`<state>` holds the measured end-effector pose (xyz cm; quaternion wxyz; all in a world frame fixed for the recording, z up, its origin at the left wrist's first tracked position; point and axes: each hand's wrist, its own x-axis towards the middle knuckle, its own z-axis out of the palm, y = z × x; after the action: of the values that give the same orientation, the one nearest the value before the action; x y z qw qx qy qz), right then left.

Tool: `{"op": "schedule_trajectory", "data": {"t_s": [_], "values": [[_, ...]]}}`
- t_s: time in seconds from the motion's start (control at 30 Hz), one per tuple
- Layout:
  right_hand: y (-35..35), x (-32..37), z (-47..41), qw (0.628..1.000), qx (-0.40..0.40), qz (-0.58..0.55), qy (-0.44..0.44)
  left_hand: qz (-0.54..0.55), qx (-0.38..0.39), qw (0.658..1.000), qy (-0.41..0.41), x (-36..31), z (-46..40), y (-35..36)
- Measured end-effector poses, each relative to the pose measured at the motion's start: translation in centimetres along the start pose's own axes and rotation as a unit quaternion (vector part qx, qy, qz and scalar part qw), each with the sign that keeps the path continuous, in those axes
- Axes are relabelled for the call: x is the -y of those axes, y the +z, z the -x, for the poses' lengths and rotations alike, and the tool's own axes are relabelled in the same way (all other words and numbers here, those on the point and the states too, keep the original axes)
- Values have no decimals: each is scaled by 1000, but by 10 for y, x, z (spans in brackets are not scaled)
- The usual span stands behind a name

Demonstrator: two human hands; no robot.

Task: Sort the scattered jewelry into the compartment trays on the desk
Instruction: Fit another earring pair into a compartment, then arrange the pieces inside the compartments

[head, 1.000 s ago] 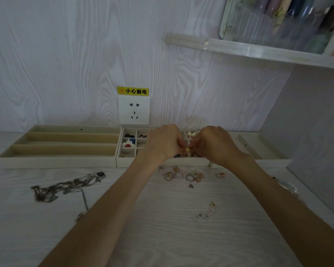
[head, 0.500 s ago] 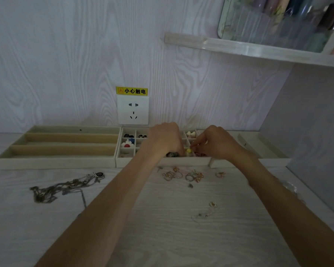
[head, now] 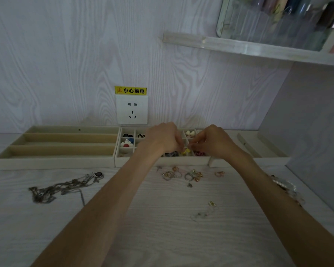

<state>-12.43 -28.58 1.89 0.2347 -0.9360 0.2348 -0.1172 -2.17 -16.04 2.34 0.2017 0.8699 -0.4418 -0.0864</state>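
My left hand (head: 165, 137) and my right hand (head: 213, 141) meet over the front row of the cream grid tray (head: 162, 162). Their curled fingertips come together on a small yellow earring (head: 186, 151), low in a front compartment. Other cells hold black, blue, red-and-white and cream pieces. Loose rings (head: 181, 175) lie on the desk just in front of the tray. A tangle of chain necklaces (head: 62, 187) lies at the left. A few small earrings (head: 211, 204) sit nearer to me.
A long three-slot tray (head: 54, 163) stands left of the grid tray and a shallow tray (head: 268, 160) right of it. A beaded bracelet (head: 285, 186) lies beside my right forearm. A wall socket (head: 132, 109) is behind the trays and a shelf (head: 239, 47) overhead.
Both hands have sunk a little, from just above the grid tray down into its front row. The yellow earring went down with them.
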Motion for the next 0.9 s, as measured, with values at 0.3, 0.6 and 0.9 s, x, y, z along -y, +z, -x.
{"op": "schedule_trajectory", "data": {"t_s": [0.3, 0.6, 0.9], "values": [[3, -4, -2, 1000, 17, -16, -8, 8, -27, 1000, -10, 4, 8, -3], [2, -7, -1, 998, -7, -61, -8, 19, -29, 999, -10, 5, 7, 1], [3, -6, 2, 999, 10, -44, -11, 14, -26, 1000, -6, 5, 8, 2]]}}
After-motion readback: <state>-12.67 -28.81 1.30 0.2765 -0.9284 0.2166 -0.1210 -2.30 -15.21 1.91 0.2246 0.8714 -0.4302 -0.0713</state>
